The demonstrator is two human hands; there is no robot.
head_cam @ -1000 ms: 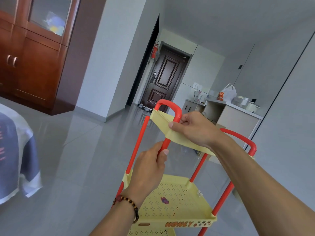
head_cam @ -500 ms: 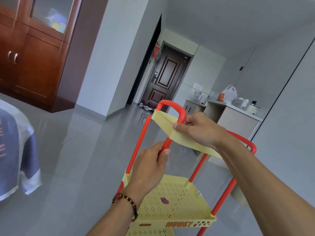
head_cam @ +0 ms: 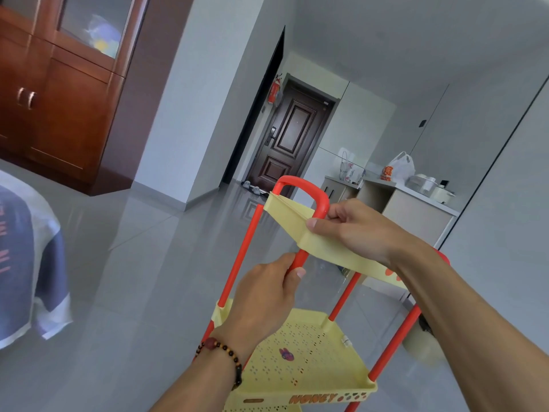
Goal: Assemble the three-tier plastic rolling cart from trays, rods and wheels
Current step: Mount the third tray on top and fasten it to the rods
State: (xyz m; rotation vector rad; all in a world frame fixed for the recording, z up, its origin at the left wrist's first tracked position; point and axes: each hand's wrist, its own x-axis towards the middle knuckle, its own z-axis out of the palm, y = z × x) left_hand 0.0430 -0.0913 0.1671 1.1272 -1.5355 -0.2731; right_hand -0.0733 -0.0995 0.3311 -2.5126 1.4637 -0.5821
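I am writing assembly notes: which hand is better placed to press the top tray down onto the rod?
The right hand, probably: it already grips the tilted top tray beside the red handle. The left hand grips the rod below it, steadying it.

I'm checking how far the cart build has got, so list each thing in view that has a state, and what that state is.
Top tray: tilted, not seated level, pinched by the right hand.
Red rod: upright, gripped by the left hand.
Red handle: above the top tray's corner.
Middle tray: level on its rods.
Front door: closed.
Cabinet doors: closed.
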